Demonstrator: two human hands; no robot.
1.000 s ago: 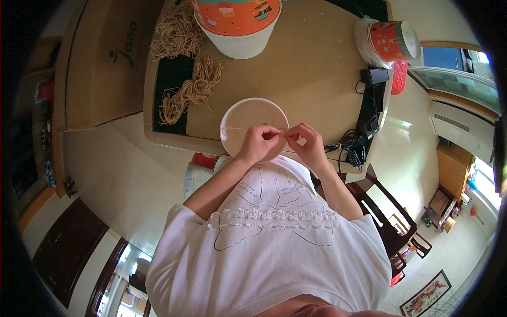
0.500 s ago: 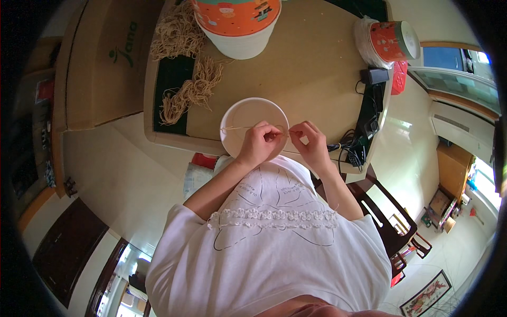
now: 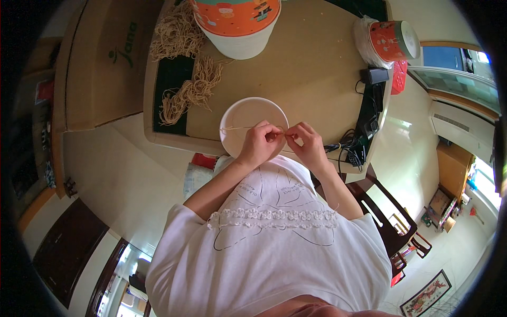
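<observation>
A white paper tub (image 3: pixel 231 143) stands at the near edge of the table, its mouth turned toward me. Across its mouth runs a thin tan string (image 3: pixel 237 128), from the left rim to my fingers. My left hand (image 3: pixel 260 143) is over the tub, thumb and fingertips pinched on the string. Just to its right, my right hand (image 3: pixel 308 145) pinches the same string by the tub's right rim. The fingertips of both hands nearly touch, and they partly hide the string between them.
Two bundles of tan string (image 3: pixel 198 87) lie at the table's left. A stack of orange-and-white tubs (image 3: pixel 237 39) stands at the far side, and more wrapped tubs (image 3: pixel 388 41) lie far right. A black adapter (image 3: pixel 374 76) and cables (image 3: pixel 346 143) line the right edge. A cardboard box (image 3: pixel 103 79) is left.
My right hand has shifted slightly left, closing the small gap to my left hand. The left hand and the tub have hardly moved.
</observation>
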